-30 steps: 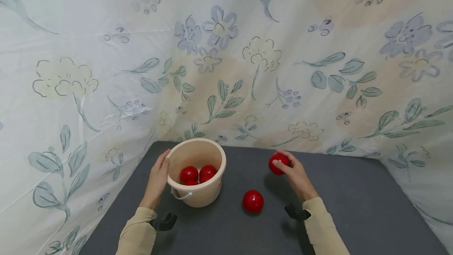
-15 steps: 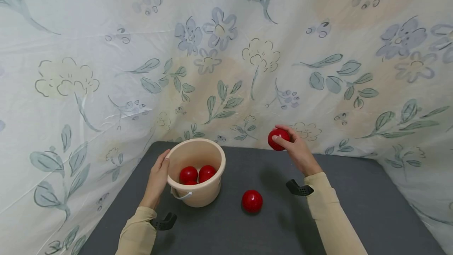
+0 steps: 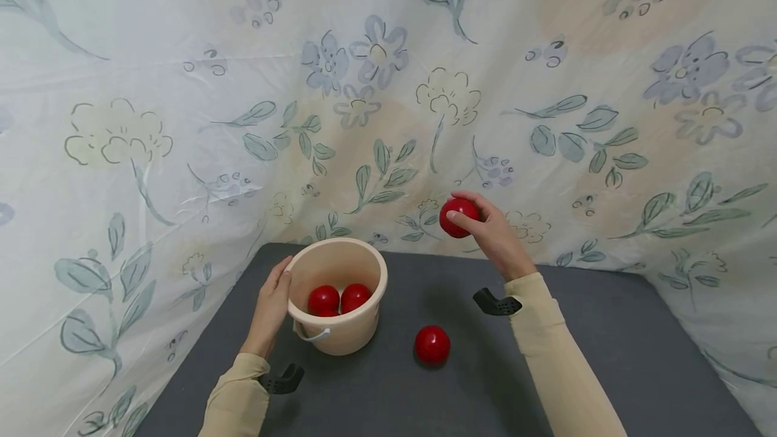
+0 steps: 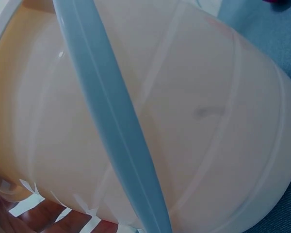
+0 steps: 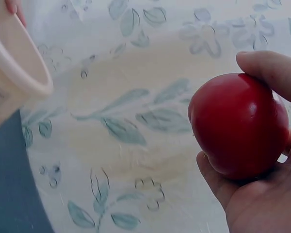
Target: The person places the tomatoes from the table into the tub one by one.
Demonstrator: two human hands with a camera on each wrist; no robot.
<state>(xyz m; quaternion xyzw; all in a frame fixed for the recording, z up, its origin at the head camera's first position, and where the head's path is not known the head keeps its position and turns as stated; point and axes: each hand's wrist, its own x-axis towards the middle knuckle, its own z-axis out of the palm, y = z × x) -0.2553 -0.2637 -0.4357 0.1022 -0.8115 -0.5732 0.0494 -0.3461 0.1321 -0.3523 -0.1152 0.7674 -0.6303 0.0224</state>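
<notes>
My right hand (image 3: 494,235) holds a glossy red apple (image 3: 459,218) in the air, to the right of and above the bucket. In the right wrist view the thumb and fingers grip the apple (image 5: 237,126), whose lobed underside shows. A cream bucket (image 3: 358,329) stands at the left, its mouth tipped a little toward me. My left hand (image 3: 270,305) holds its left side by the rim. Across the left wrist view run the bucket's wall (image 4: 208,73) and its grey-blue handle (image 4: 111,111). Inside the bucket lie red apples (image 3: 324,299), one mostly hidden by the rim.
Another red apple (image 3: 432,345) sits on the dark grey table (image 3: 607,349), right of the bucket. Behind the table and along its sides hangs a pale floral cloth (image 3: 388,120). Each wrist wears a black band (image 3: 498,303).
My right hand has lifted the apple off the table area and then carried it up and leftward. The left hand and bucket have stayed in place.
</notes>
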